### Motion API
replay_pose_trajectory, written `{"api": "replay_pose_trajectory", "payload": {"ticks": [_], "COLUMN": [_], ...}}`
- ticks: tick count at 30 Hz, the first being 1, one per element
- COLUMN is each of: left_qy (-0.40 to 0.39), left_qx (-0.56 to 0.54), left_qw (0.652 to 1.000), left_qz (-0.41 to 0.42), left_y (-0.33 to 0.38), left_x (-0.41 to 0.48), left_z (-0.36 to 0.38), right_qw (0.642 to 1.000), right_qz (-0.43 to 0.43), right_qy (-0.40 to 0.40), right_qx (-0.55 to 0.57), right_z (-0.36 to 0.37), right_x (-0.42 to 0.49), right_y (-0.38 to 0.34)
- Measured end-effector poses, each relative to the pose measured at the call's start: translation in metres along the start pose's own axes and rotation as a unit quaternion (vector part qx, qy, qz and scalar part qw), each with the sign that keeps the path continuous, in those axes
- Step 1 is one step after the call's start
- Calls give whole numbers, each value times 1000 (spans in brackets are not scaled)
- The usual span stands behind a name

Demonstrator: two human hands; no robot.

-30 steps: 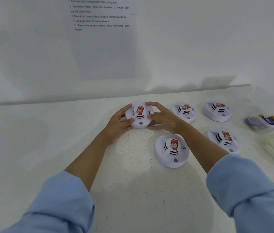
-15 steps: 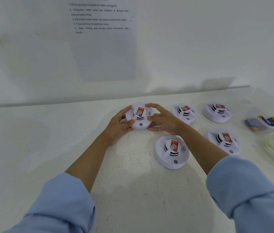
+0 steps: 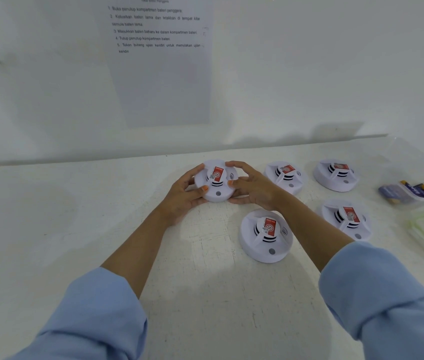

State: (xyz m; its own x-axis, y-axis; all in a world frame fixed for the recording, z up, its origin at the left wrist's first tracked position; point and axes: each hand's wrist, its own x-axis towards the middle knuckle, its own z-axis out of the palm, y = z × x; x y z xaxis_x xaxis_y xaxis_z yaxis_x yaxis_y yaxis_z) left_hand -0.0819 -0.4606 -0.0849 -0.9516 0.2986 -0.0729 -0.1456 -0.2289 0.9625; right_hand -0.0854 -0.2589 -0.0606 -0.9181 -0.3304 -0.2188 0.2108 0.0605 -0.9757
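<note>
The left hand [image 3: 183,193] and the right hand [image 3: 253,187] both curl round one smoke alarm [image 3: 216,181], gripping its rim from either side at the far middle of the white table [image 3: 49,229]. It is a round white disc with a raised slotted centre, a red label on top and a small grey button near its front edge. Five such alarms lie there in all: a second [image 3: 265,236] just nearer, a third [image 3: 285,176], a fourth [image 3: 335,175] and a fifth [image 3: 346,219] to the right.
</note>
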Motion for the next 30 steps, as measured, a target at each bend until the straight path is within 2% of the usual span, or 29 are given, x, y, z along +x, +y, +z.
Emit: {"api": "replay_pose_trajectory", "payload": {"ticks": [7, 11, 16, 20, 24, 30], "left_qy": [0, -9, -14, 42, 48, 44], "left_qx": [8, 31, 205, 308, 353, 412], "left_qw": [1000, 999, 979, 950, 935, 910], "left_qz": [-3, -18, 12, 26, 2, -17], "left_y": [0, 4, 9, 12, 11, 13], "left_x": [-1, 0, -3, -4, -5, -5], "left_z": [-1, 1, 8, 9, 8, 13], "right_qw": [1000, 997, 997, 986, 971, 971], "right_qz": [0, -20, -20, -30, -13, -8], "right_qy": [10, 22, 25, 41, 55, 44], "right_qx": [-10, -65, -74, -158, -233, -235], "right_z": [2, 1, -2, 1, 4, 8], "right_x": [0, -2, -7, -10, -8, -14], "right_y": [1, -3, -2, -2, -2, -2]}}
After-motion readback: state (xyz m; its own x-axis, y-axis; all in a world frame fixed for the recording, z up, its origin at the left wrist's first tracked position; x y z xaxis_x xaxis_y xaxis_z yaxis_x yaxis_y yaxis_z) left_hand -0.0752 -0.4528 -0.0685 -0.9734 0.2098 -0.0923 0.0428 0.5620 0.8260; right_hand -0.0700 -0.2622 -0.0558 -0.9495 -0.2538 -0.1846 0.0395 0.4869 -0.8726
